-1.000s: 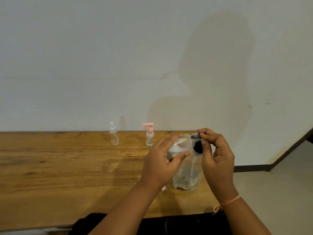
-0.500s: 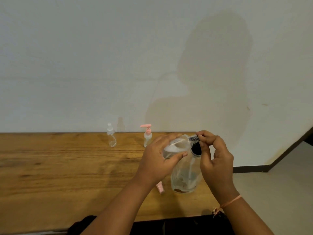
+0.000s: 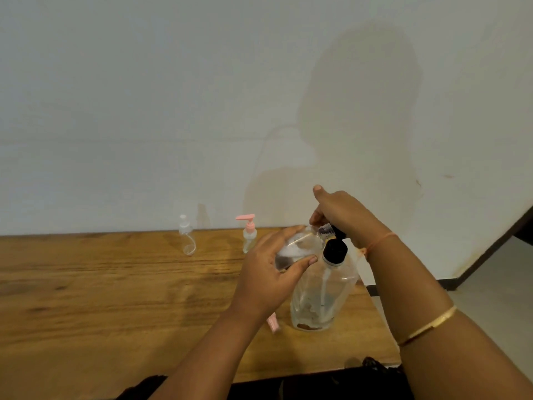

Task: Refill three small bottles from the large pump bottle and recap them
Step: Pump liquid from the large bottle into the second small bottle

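Hands meet over the right part of the wooden table point(image 3: 115, 298).

Left hand point(image 3: 269, 274): fingers and thumb are curled round a small clear bottle point(image 3: 298, 246). The bottle is held off the table, tilted, with its mouth pointing right toward the pump spout. White content shows inside it.

Right hand point(image 3: 343, 215): positioned on top of the black pump head point(image 3: 331, 229) of the large pump bottle point(image 3: 323, 295). The fingers curl down over the head and the thumb points up. The hand covers most of the head, so the exact contact cannot be told.

The large pump bottle stands upright on the table near the right edge, just right of the left hand. Its body is clear, with a black collar point(image 3: 334, 251) and a dip tube visible inside.

A pink cap point(image 3: 272, 324) lies on the table beside the base of the large bottle, partly hidden by the left wrist.

Two further small bottles stand at the far edge against the white wall point(image 3: 144, 111): a pink-pump bottle point(image 3: 249, 235) and, to its left, a clear-capped bottle point(image 3: 187, 239). They stand apart from each other.

The right arm carries a thin thread point(image 3: 380, 241) at the wrist and a gold bangle point(image 3: 427, 327) nearer the elbow.
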Demonstrator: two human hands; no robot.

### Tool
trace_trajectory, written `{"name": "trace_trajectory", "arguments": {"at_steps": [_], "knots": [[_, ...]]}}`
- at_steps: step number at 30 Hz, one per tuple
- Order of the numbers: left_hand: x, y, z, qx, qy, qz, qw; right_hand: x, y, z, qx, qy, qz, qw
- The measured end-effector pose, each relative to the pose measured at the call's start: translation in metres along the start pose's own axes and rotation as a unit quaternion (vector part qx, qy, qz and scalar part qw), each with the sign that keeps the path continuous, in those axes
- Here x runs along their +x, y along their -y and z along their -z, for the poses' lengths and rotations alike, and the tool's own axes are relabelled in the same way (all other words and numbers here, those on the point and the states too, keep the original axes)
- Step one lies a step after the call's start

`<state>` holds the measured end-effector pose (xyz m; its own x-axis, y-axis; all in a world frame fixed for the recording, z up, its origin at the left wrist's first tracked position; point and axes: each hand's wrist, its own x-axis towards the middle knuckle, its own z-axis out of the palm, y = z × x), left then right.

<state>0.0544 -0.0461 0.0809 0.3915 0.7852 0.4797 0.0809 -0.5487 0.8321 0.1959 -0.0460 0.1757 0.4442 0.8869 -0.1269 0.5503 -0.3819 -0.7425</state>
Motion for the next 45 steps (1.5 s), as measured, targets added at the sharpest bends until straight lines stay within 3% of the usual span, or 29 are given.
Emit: {"name": "trace_trajectory", "arguments": {"at_steps": [4,10,16,26,38,45], "knots": [[-0.001,-0.001,0.000,-0.011,-0.005,-0.002,1.000,0.004,-0.003,-0.003,-0.039,0.046,-0.044,0.997],[-0.004,0.003,-0.002,-0.014,0.001,0.006,1.000,0.001,-0.013,-0.011,0.010,0.035,-0.081,0.996],[-0.004,0.002,-0.002,-0.029,-0.003,0.006,1.000,0.002,-0.007,-0.008,0.033,0.052,-0.058,0.996],[-0.003,0.000,-0.001,0.047,-0.016,0.020,0.999,0.004,-0.014,-0.011,0.006,0.032,-0.069,0.997],[-0.003,-0.001,-0.002,-0.013,-0.028,0.008,1.000,0.001,-0.001,-0.006,-0.007,0.031,-0.045,0.998],[-0.004,0.002,-0.003,0.015,-0.030,0.009,0.999,0.002,-0.011,-0.014,-0.025,-0.005,-0.056,0.998]]}}
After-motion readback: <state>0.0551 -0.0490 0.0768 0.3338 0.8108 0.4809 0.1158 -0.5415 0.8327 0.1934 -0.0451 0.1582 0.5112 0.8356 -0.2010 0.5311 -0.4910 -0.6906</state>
